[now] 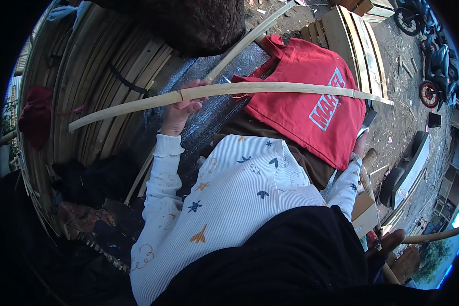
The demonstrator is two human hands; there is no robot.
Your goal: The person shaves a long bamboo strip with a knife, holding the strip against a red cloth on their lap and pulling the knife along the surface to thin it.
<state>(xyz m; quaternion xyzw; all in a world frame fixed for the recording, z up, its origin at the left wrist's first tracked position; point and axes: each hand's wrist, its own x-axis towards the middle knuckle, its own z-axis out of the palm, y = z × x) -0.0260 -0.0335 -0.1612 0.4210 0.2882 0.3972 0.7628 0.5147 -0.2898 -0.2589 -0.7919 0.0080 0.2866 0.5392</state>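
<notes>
A long, pale bamboo strip (260, 88) runs almost level across the view, slightly bowed, with a darker node near my left hand. My left hand (181, 109) is closed around it left of its middle, thumb below and fingertips above. Behind that hand a second bamboo strip (252, 35) slants up to the right; whether the fingers touch it I cannot tell. A red cloth bag (306, 102) with handles and a pale printed patch lies over my lap, under the strip. My right hand (361, 143) is low at the bag's right edge, its fingers mostly hidden.
Bundled wooden slats (97, 76) stand at left beside a dark tree trunk (188, 23). Silvery sheeting (199, 130) lies beyond my lap. A wooden crate (349, 43) stands far right, with parked motorbikes (436, 76) beyond. What looks like another person's hand (390, 244) shows at lower right.
</notes>
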